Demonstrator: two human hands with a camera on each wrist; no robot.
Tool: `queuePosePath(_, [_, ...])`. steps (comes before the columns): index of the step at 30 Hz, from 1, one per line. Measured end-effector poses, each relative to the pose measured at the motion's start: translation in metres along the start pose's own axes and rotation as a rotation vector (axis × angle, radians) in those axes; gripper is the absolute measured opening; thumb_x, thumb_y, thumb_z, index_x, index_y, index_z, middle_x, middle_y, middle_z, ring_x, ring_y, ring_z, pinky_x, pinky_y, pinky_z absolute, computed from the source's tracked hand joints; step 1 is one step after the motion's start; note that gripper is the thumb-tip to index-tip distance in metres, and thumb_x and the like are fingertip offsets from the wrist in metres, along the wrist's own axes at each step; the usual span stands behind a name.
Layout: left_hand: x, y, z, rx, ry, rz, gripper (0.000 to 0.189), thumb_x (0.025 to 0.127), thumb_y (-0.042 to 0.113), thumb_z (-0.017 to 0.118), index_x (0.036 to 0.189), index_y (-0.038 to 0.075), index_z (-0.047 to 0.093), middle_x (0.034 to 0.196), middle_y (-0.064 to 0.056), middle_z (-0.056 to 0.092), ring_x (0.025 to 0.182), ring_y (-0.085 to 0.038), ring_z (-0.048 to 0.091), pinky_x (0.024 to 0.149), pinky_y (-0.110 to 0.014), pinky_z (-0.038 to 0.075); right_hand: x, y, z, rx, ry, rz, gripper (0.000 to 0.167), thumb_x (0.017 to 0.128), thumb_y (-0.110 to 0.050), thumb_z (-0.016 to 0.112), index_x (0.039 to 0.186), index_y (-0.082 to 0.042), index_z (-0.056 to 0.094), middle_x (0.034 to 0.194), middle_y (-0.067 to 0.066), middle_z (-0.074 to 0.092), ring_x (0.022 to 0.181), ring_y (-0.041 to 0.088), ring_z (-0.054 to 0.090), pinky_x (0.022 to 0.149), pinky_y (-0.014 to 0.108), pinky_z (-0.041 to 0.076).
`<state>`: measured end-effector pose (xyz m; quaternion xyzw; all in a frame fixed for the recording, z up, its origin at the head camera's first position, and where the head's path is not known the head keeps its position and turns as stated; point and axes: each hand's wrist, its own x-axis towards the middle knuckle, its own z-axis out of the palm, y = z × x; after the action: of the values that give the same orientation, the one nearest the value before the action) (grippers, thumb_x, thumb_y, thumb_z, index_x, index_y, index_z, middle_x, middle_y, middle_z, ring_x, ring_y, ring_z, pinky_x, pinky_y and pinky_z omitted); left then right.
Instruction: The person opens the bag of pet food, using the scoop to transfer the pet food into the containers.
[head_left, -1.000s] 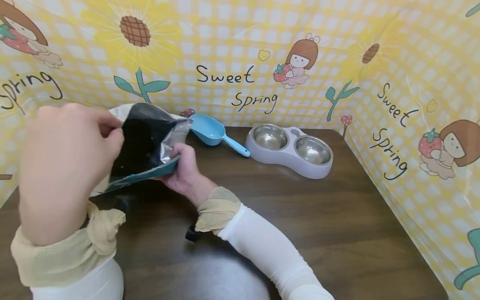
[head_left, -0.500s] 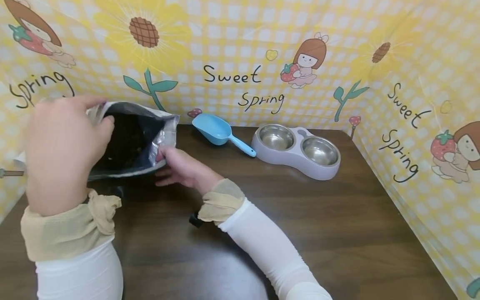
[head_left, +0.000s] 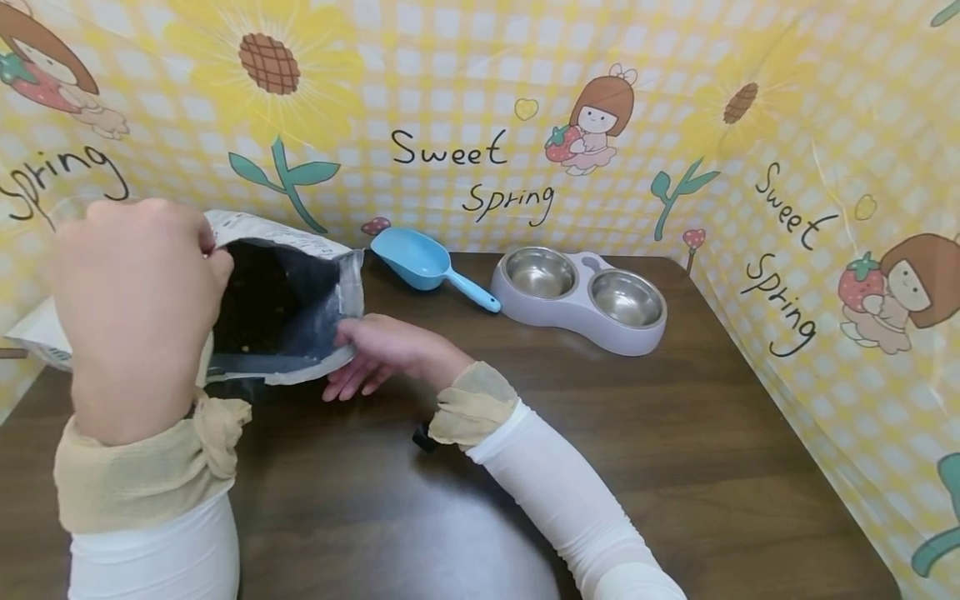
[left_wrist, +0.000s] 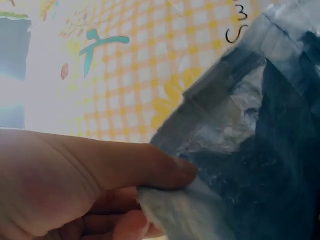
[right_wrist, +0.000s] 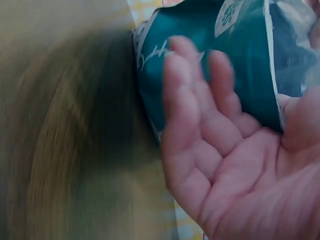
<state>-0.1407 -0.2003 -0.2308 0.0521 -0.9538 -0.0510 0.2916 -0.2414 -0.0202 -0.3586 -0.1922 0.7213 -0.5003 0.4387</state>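
A foil-lined bag [head_left: 348, 287] is held up at the left with its mouth turned toward me. Its inside is dark, with a few small light bits low down; outside, the bag [right_wrist: 257, 65] is teal with white lettering. My left hand [head_left: 142, 317] pinches the left part of the rim, and in the left wrist view its thumb [left_wrist: 170, 172] lies over the foil edge. My right hand [head_left: 390, 350] holds the lower right corner of the rim, thumb inside, the other fingers [right_wrist: 182, 110] spread along the teal outside. The left hand covers part of the bag.
A blue scoop [head_left: 420, 258] lies against the patterned backdrop [head_left: 450, 75], handle to the right. Just right of it stands a lilac double pet bowl [head_left: 585, 312] with two steel dishes. The dark wooden table [head_left: 600, 433] ends at the backdrop's right side wall.
The bag's right edge has come away from the scoop, down and left, and its mouth shows wider. My right hand has gone lower, its fingers now spread under the rim. Scoop and bowl stay put.
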Motion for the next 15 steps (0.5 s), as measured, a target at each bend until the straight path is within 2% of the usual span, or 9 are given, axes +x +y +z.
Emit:
queuePosePath(2, [0.0,-0.001,0.0,-0.002,0.034,0.096,0.022,0.085,0.004,0.064,0.063,0.003,0.066,0.054,-0.023,0.056,0.062,-0.057,0.055,0.047,-0.061,0.041,-0.001,-0.002,0.004,-0.01,0.008,-0.024,0.044,0.113,-0.026,0.033,0.101,-0.004,0.069,0.117,0.027,0.08,0.075,0.017,0.077,0.065,0.028,0.058])
queuePosePath(6, [-0.001,-0.009,0.0,-0.015,0.031,0.216,0.023,0.082,0.001,0.061,0.061,0.009,0.06,0.049,-0.012,0.047,0.054,-0.047,0.05,0.041,-0.052,0.032,-0.002,-0.006,0.007,-0.022,0.001,-0.031,0.046,0.114,-0.024,0.032,0.103,-0.002,0.071,0.115,0.027,0.081,0.072,0.016,0.075,0.064,0.027,0.057])
queuePosePath(10, [-0.001,-0.015,-0.001,-0.029,0.004,0.237,0.021,0.084,0.003,0.066,0.064,0.01,0.064,0.052,-0.013,0.053,0.053,-0.044,0.05,0.041,-0.049,0.031,0.0,-0.008,0.011,0.033,-0.015,0.009,0.046,0.113,-0.025,0.031,0.107,-0.004,0.071,0.12,0.027,0.079,0.081,0.019,0.078,0.064,0.026,0.059])
queuePosePath(12, [0.0,-0.017,0.0,-0.033,-0.01,0.229,0.02,0.086,0.005,0.07,0.066,0.009,0.067,0.055,-0.016,0.058,0.053,-0.045,0.052,0.041,-0.051,0.033,0.001,-0.008,0.013,0.065,-0.022,0.029,0.05,0.114,-0.033,0.032,0.115,-0.003,0.072,0.121,0.026,0.08,0.083,0.02,0.079,0.064,0.027,0.059])
queuePosePath(13, [0.0,-0.017,0.0,-0.035,-0.02,0.219,0.018,0.087,0.006,0.072,0.069,0.008,0.069,0.057,-0.018,0.061,0.054,-0.047,0.053,0.042,-0.054,0.035,0.001,-0.007,0.014,0.082,-0.02,0.034,0.05,0.114,-0.038,0.034,0.123,-0.005,0.07,0.12,0.026,0.08,0.084,0.02,0.079,0.064,0.027,0.059])
queuePosePath(15, [0.002,-0.019,-0.001,-0.03,-0.041,0.183,0.015,0.088,0.009,0.074,0.073,0.007,0.071,0.061,-0.021,0.064,0.059,-0.052,0.055,0.044,-0.057,0.037,0.001,-0.006,0.017,0.103,0.003,0.041,0.046,0.113,-0.041,0.043,0.124,-0.006,0.07,0.109,0.022,0.084,0.079,0.019,0.079,0.062,0.027,0.058])
